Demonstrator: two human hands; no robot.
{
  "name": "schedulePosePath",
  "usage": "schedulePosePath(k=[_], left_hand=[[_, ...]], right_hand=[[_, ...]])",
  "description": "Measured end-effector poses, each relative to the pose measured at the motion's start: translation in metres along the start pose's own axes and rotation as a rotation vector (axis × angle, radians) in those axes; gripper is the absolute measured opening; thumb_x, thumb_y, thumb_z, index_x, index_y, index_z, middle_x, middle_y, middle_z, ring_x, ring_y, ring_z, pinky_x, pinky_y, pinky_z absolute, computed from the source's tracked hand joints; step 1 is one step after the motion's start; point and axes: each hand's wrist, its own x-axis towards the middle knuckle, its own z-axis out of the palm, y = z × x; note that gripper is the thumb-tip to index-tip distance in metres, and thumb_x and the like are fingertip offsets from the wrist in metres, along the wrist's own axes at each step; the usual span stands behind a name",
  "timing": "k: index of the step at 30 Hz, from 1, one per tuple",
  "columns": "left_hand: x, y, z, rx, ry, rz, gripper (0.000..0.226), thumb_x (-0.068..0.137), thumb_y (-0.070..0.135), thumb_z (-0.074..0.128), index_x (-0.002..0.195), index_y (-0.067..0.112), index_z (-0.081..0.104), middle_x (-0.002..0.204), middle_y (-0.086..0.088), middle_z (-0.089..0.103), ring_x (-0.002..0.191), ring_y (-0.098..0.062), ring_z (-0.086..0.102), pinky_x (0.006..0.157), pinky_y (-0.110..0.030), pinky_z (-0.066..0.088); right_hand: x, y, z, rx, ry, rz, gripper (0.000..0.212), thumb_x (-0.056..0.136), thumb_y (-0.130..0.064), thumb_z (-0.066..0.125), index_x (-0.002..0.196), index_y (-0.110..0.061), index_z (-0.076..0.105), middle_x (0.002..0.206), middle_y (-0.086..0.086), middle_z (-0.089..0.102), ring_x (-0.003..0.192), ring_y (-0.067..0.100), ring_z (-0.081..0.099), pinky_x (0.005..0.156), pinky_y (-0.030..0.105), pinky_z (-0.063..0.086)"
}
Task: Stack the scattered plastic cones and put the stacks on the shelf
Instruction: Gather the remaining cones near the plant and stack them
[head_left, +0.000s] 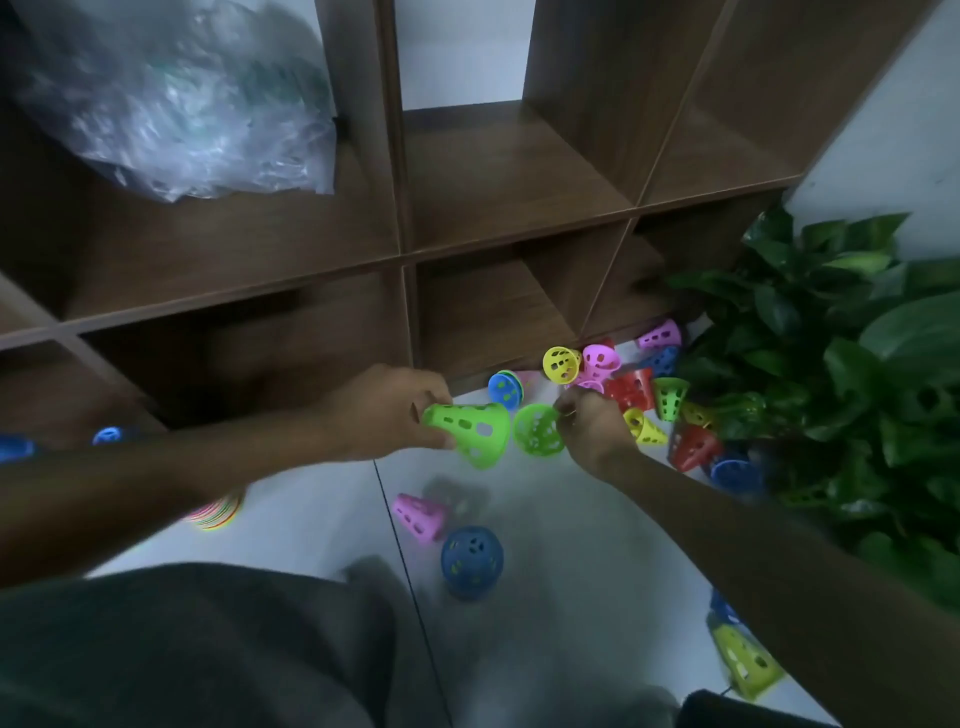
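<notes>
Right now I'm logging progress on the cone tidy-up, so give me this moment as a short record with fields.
left hand: left hand holds a green cone on its side
right hand: right hand holds a second green cone, open end toward the camera
cones apart: a narrow gap shows between the two
loose on floor: pink cone, blue cone, mixed pile by the plant
shelf: shelf compartments show no cones; plastic bag upper left
</notes>
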Motion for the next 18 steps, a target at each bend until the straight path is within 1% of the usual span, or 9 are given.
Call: schedulePosePath(k=[4, 6, 8, 10, 11, 12, 14, 16, 18], left_hand=[[-0.022, 0.016, -0.041, 0.159, -0.157, 0.020, 0.033, 0.073, 0.046, 0.087, 0.093, 0.025, 0.072, 0.076, 0.012, 0.068, 0.074, -0.003, 0.063, 0.066, -0.024, 0.048], [-0.029, 0.026, -0.061, 0.240, -0.187, 0.035, 0.032, 0.073, 0.049, 0.086, 0.091, 0.026, 0.071, 0.074, 0.012, 0.067, 0.069, -0.005, 0.062, 0.065, -0.029, 0.050], [-0.034, 0.038, -0.073, 0.296, -0.198, 0.048, 0.033, 0.074, 0.050, 0.085, 0.089, 0.026, 0.070, 0.071, 0.012, 0.066, 0.064, -0.006, 0.061, 0.065, -0.035, 0.051], [-0.041, 0.050, -0.074, 0.320, -0.213, 0.051, 0.034, 0.074, 0.050, 0.084, 0.090, 0.024, 0.070, 0.069, 0.011, 0.066, 0.061, -0.003, 0.058, 0.063, -0.032, 0.049], [-0.044, 0.056, -0.071, 0.333, -0.225, 0.049, 0.033, 0.075, 0.050, 0.084, 0.090, 0.023, 0.069, 0.069, 0.011, 0.065, 0.060, -0.001, 0.057, 0.061, -0.030, 0.046], [-0.048, 0.063, -0.064, 0.339, -0.236, 0.043, 0.033, 0.076, 0.048, 0.083, 0.091, 0.022, 0.069, 0.069, 0.011, 0.063, 0.059, 0.001, 0.055, 0.059, -0.027, 0.043], [-0.055, 0.071, -0.046, 0.331, -0.249, 0.035, 0.034, 0.077, 0.047, 0.083, 0.093, 0.020, 0.068, 0.069, 0.010, 0.060, 0.059, 0.000, 0.052, 0.059, -0.027, 0.039], [-0.063, 0.073, -0.024, 0.347, -0.269, 0.038, 0.035, 0.079, 0.047, 0.082, 0.094, 0.020, 0.066, 0.069, 0.012, 0.055, 0.062, -0.002, 0.049, 0.059, -0.028, 0.036], [-0.071, 0.072, -0.003, 0.379, -0.288, 0.032, 0.033, 0.080, 0.049, 0.080, 0.090, 0.024, 0.060, 0.068, 0.013, 0.049, 0.064, -0.004, 0.047, 0.056, -0.027, 0.032]], right_hand=[[-0.036, -0.010, -0.005, 0.320, 0.032, 0.145, 0.009, 0.087, -0.001, 0.065, 0.090, -0.009, 0.067, 0.085, 0.003, 0.067, 0.086, 0.028, 0.068, 0.079, 0.048, 0.060], [-0.054, -0.017, -0.007, 0.488, 0.013, 0.213, 0.012, 0.088, 0.001, 0.067, 0.085, -0.009, 0.062, 0.081, -0.001, 0.062, 0.083, 0.025, 0.065, 0.076, 0.050, 0.061], [-0.069, -0.023, -0.007, 0.678, 0.011, 0.297, 0.021, 0.090, 0.004, 0.065, 0.079, -0.012, 0.058, 0.081, 0.001, 0.059, 0.089, 0.028, 0.064, 0.075, 0.052, 0.060], [-0.084, -0.026, -0.006, 0.854, 0.014, 0.361, 0.029, 0.091, 0.009, 0.062, 0.075, -0.014, 0.054, 0.086, 0.007, 0.059, 0.093, 0.033, 0.064, 0.070, 0.047, 0.061], [-0.093, -0.029, -0.007, 0.925, 0.022, 0.386, 0.030, 0.090, 0.011, 0.061, 0.075, -0.012, 0.052, 0.089, 0.011, 0.059, 0.089, 0.033, 0.064, 0.064, 0.041, 0.061], [-0.101, -0.031, -0.009, 0.971, 0.029, 0.409, 0.028, 0.090, 0.012, 0.063, 0.076, -0.011, 0.052, 0.090, 0.014, 0.059, 0.083, 0.030, 0.064, 0.060, 0.037, 0.062], [-0.117, -0.030, -0.011, 0.990, 0.040, 0.446, 0.024, 0.087, 0.009, 0.069, 0.078, -0.008, 0.055, 0.092, 0.018, 0.061, 0.075, 0.027, 0.063, 0.064, 0.038, 0.062], [-0.133, -0.030, -0.014, 0.990, 0.051, 0.452, 0.023, 0.086, 0.007, 0.071, 0.077, -0.008, 0.056, 0.090, 0.018, 0.062, 0.077, 0.026, 0.063, 0.070, 0.040, 0.060], [-0.147, -0.030, -0.018, 0.993, 0.059, 0.440, 0.023, 0.087, 0.008, 0.070, 0.077, -0.008, 0.056, 0.085, 0.014, 0.062, 0.079, 0.026, 0.063, 0.068, 0.036, 0.060]])
